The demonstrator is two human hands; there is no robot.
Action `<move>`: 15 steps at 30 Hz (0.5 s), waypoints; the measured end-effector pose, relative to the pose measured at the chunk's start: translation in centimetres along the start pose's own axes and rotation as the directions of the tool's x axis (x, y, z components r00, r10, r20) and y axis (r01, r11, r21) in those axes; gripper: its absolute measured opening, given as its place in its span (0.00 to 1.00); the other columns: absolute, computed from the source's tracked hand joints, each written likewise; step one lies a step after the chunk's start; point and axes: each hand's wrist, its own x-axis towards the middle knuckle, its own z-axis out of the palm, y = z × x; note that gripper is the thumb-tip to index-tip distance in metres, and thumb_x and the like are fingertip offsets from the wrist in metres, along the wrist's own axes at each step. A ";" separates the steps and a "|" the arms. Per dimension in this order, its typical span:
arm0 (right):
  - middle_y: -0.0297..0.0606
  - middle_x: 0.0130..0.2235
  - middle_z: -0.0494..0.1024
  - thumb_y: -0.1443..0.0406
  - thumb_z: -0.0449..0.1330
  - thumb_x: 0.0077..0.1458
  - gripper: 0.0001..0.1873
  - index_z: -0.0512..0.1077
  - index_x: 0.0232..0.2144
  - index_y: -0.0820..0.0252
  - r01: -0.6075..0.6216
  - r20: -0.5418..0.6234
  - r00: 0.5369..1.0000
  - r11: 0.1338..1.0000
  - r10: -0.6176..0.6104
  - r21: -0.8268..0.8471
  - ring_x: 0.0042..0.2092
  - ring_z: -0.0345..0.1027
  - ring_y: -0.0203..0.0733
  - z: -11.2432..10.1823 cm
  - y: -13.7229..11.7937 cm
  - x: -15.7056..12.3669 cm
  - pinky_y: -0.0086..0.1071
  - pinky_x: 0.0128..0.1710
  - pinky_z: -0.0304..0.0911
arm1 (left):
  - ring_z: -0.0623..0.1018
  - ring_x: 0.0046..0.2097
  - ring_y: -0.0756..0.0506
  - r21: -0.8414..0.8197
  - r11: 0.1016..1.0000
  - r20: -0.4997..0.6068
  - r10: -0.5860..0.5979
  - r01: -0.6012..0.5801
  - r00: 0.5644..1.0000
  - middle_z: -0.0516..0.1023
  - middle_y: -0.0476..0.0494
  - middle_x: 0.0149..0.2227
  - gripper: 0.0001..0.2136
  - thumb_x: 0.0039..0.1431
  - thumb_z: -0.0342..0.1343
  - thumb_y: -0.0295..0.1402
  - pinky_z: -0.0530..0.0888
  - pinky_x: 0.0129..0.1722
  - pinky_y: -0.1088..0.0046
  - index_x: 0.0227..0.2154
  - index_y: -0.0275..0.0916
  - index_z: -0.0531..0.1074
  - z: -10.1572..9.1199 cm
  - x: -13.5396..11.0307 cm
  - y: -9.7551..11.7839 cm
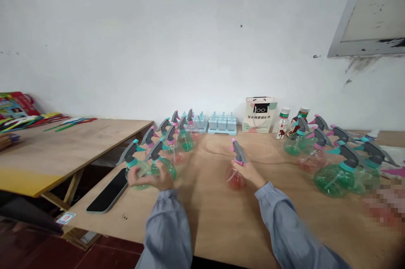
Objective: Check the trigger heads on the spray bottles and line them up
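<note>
My left hand [151, 177] is wrapped round a green spray bottle [138, 167] with a grey trigger and teal collar, at the front of the left cluster. My right hand [249, 172] grips a pink spray bottle [236, 173] with a grey and pink trigger head, standing alone in the middle of the wooden table [218, 214]. Both arms wear grey sleeves. Several more green and pink spray bottles [177, 140] stand behind my left hand.
A black phone [108, 192] lies at the table's left edge. Several spray bottles [335, 163] stand at the right. Blue trays [221, 123], a paper bag [260, 115] and small bottles [282, 122] line the wall. A second table [47, 151] with coloured items stands left.
</note>
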 end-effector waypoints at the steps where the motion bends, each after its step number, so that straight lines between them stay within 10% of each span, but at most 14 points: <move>1: 0.30 0.29 0.70 0.60 0.66 0.43 0.18 0.73 0.40 0.51 -0.048 -0.015 0.999 0.998 0.048 0.042 0.34 0.67 0.40 -0.4 0.0 0.0 0.37 0.40 0.67 | 0.59 0.63 0.31 0.079 0.997 -0.041 -0.024 0.027 0.999 0.55 0.32 0.60 0.30 0.60 0.55 0.45 0.57 0.64 0.47 0.58 0.41 0.47 -0.5 1.3 -0.5; 5: 0.34 0.30 0.75 0.56 0.67 0.37 0.16 0.73 0.31 0.54 -0.147 -0.058 0.985 0.972 0.160 0.182 0.37 0.70 0.45 -1.9 -0.2 0.0 0.39 0.42 0.64 | 0.67 0.60 0.35 0.235 0.966 0.102 -0.133 0.106 0.986 0.63 0.32 0.58 0.25 0.63 0.48 0.49 0.63 0.61 0.53 0.57 0.43 0.51 -1.7 3.4 -1.6; 15: 0.43 0.46 0.81 0.58 0.61 0.42 0.24 0.74 0.45 0.54 -0.198 0.211 0.971 0.867 0.110 0.457 0.53 0.72 0.54 -2.8 -1.4 -0.7 0.46 0.53 0.64 | 0.72 0.56 0.26 0.391 0.916 0.358 -0.242 0.091 0.902 0.74 0.28 0.51 0.27 0.56 0.55 0.52 0.61 0.56 0.37 0.51 0.36 0.63 -0.3 2.1 -1.8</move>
